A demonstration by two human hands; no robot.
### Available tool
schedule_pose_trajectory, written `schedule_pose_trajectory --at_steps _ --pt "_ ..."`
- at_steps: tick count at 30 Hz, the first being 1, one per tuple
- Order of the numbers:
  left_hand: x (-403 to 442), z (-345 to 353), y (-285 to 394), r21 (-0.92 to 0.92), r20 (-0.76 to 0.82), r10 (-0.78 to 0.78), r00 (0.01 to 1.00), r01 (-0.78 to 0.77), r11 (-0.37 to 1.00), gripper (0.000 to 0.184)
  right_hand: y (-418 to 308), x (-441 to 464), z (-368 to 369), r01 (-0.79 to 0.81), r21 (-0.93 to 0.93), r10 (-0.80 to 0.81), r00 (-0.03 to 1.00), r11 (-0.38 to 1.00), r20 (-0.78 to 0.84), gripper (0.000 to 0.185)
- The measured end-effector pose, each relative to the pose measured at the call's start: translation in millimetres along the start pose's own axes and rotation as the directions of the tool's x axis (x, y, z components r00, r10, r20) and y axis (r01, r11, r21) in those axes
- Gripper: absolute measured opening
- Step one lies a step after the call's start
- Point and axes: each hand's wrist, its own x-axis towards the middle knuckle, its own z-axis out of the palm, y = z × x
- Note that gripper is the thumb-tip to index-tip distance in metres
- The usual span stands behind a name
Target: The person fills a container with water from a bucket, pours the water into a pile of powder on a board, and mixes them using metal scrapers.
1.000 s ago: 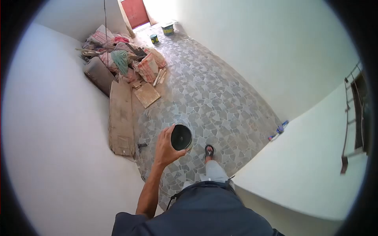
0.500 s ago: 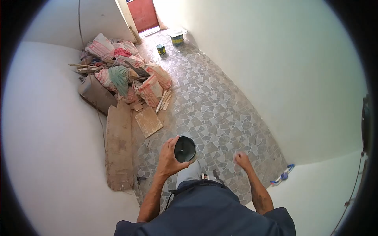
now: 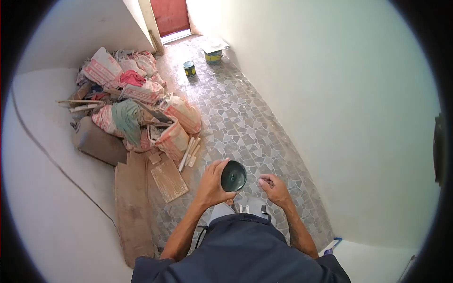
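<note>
My left hand [image 3: 211,185] is closed around the side of a small, round, dark green tub [image 3: 234,176], fingers at the upper rim and thumb near the bottom. The tub's open mouth faces me, showing a dark inside; I cannot make out its contents. To its right is my right hand [image 3: 275,189], apart from the tub, with curled fingers pressed to the thumb. Whether anything small is pinched there is hidden. Both hands are in front of my waist, above the stone-patterned floor [image 3: 236,125].
Stuffed sacks [image 3: 179,115], wood strips and a brown board [image 3: 134,203] crowd the left side. A small can [image 3: 189,69] and a bigger bucket [image 3: 213,57] stand near the red door [image 3: 171,18]. A blue-edged item [image 3: 333,245] lies at lower right by the wall [image 3: 349,118].
My right hand has come left, closer to the tub. The left hand and tub have shifted slightly right and up in view. The pile and cans appear nearer as I have moved forward.
</note>
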Motion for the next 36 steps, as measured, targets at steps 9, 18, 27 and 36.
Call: schedule_pose_trajectory --at_steps 9,18,27,36 --pt "253.8 -29.2 -125.9 0.037 0.024 -0.011 1.000 0.010 0.999 0.106 -45.2 267.5 -22.3 0.405 -0.283 -0.391 0.914 0.870 0.104 0.072" --pt "497.2 -76.5 -236.6 0.049 0.030 -0.058 0.998 0.056 0.997 0.105 -115.1 603.5 -37.4 0.681 -0.200 -0.581 0.715 0.704 0.389 0.105" --pt "721.4 -107.3 -395.9 0.037 0.015 -0.004 1.000 0.003 0.999 0.105 -165.7 871.8 -33.2 0.626 -0.170 -0.533 0.753 0.761 0.387 0.095" --pt "956.3 -139.3 -562.8 -0.029 0.068 0.122 0.990 -0.120 0.992 0.103 -194.8 1098.6 -2.0 0.158 -0.168 -0.163 0.986 0.973 -0.019 0.039"
